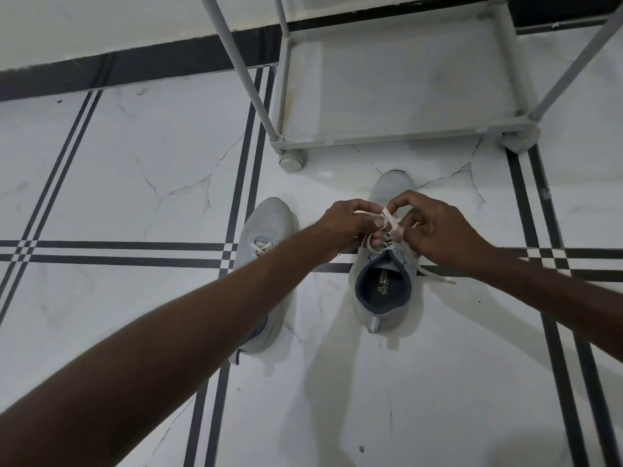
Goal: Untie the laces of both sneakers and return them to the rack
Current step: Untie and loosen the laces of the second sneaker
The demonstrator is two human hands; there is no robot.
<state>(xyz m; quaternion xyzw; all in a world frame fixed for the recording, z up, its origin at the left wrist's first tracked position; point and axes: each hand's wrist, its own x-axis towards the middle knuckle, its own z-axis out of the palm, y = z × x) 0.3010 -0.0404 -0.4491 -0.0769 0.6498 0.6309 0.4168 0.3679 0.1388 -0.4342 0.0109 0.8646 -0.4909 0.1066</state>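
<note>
Seen from above, two bare forearms reach forward over a white marble-look floor point(135, 163) crossed by dark double stripes. Two pale grey sneakers stand side by side on it, toes pointing away from the viewer. Both hands meet over the right sneaker point(382, 288), whose dark-lined opening faces up. The left hand point(344, 224) has its grip closed, thumb and fingertips pinching a strand of the white laces point(391, 220). The right hand point(438, 230) is likewise pinched shut on the laces just beside it, and one loose lace end trails over the shoe's right side onto the floor. The left sneaker point(266, 224) sits near the other, partly hidden beneath the left forearm (its laces show only as a small white crossing). Just beyond the toes stands a grey rack point(387, 136), its bottom shelf bare, one round foot near the left sneaker's toe.
</note>
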